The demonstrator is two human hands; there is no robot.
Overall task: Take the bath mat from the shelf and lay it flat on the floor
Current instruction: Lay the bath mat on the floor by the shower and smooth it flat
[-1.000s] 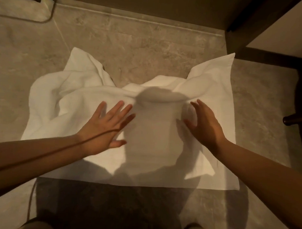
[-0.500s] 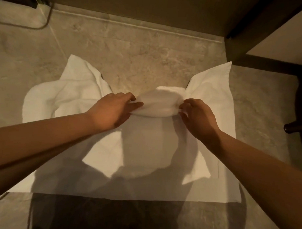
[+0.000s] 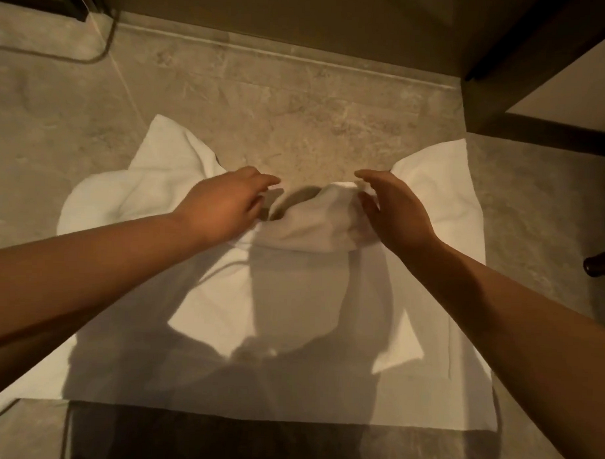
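A white bath mat (image 3: pixel 290 332) lies on the stone-tile floor (image 3: pixel 298 102) below me. Its near edge is flat and straight; its far edge is bunched, with both far corners sticking up. My left hand (image 3: pixel 223 206) rests on the rumpled far edge left of centre, fingers curled into the fabric. My right hand (image 3: pixel 391 211) pinches a raised fold of the far edge between thumb and fingers. The shelf is out of view.
A dark wall base (image 3: pixel 301 26) runs along the far side of the floor. A dark wooden frame (image 3: pixel 525 93) stands at the upper right, with a dark rounded leg (image 3: pixel 601 265) at the right edge. A thin cable (image 3: pixel 105 47) curves at the upper left.
My hands went from lying open on the mat's middle to gripping its bunched far edge, then carried that edge farther away from me and spread slightly apart.
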